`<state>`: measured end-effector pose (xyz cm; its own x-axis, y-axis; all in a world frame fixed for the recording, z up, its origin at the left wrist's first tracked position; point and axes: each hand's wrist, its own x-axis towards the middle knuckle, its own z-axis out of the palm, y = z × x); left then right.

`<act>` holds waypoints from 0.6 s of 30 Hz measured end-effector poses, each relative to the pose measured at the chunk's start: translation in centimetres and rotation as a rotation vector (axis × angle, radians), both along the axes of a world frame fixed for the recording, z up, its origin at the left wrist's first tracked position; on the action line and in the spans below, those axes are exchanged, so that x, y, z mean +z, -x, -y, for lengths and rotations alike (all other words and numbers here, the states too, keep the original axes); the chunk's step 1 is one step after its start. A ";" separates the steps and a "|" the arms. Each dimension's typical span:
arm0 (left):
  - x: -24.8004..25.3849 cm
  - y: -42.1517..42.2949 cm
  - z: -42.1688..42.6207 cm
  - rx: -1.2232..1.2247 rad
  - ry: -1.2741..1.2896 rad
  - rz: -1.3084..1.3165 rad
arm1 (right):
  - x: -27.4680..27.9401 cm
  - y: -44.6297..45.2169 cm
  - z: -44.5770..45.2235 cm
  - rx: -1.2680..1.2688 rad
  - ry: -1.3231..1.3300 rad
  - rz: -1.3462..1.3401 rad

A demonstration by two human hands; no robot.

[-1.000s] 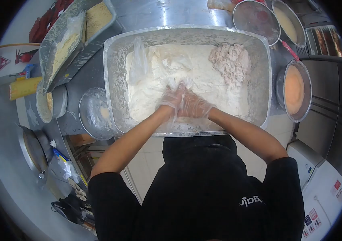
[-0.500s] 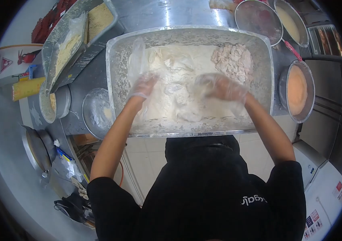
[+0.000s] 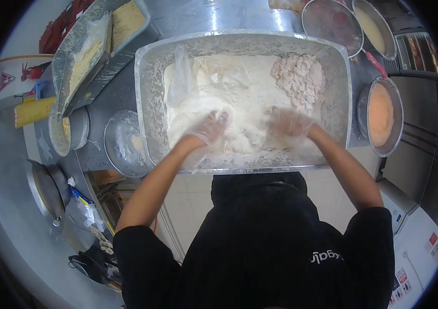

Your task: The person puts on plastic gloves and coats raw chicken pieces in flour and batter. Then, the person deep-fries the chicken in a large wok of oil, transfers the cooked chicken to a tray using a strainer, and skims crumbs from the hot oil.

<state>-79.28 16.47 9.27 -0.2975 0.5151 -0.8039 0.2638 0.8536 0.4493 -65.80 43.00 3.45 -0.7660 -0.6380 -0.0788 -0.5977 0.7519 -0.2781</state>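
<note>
A large metal tub (image 3: 335, 103) holds a bed of white flour (image 3: 260, 77). My left hand (image 3: 209, 127), in a clear plastic glove, is at the flour left of centre, its fingers smeared by motion. Facing it from the right, my gloved right hand (image 3: 292, 122) is over the flour and badly blurred. Flour-coated pieces (image 3: 242, 140) lie between and just below the hands, partly buried. Clumpy, pinkish floured scraps (image 3: 298, 77) are heaped in the far right corner. A clear plastic bag (image 3: 180, 77) rests at the tub's left side.
Left of the tub are a bin of yellowish crumbs (image 3: 127, 23) and a floury metal bowl (image 3: 123, 144). At the right stand a bowl of orange powder (image 3: 380, 114), a round sieve (image 3: 332, 27) with a red handle, and a bowl of pale liquid (image 3: 369, 33).
My left hand has moved right and slightly nearer to me. My right hand has shifted only a little. The floured pieces in the middle lie differently, with fewer showing.
</note>
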 end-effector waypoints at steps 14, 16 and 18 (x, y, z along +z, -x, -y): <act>2.0 -2.3 -4.5 0.838 -0.156 0.335 | 5.7 3.5 8.0 -0.892 0.639 0.663; 5.4 -1.8 -4.1 0.920 -0.190 0.349 | 9.3 4.7 6.9 -0.861 0.482 0.572; 4.3 -0.1 -2.4 0.769 -0.252 0.170 | 10.8 5.2 6.3 -0.832 0.379 0.505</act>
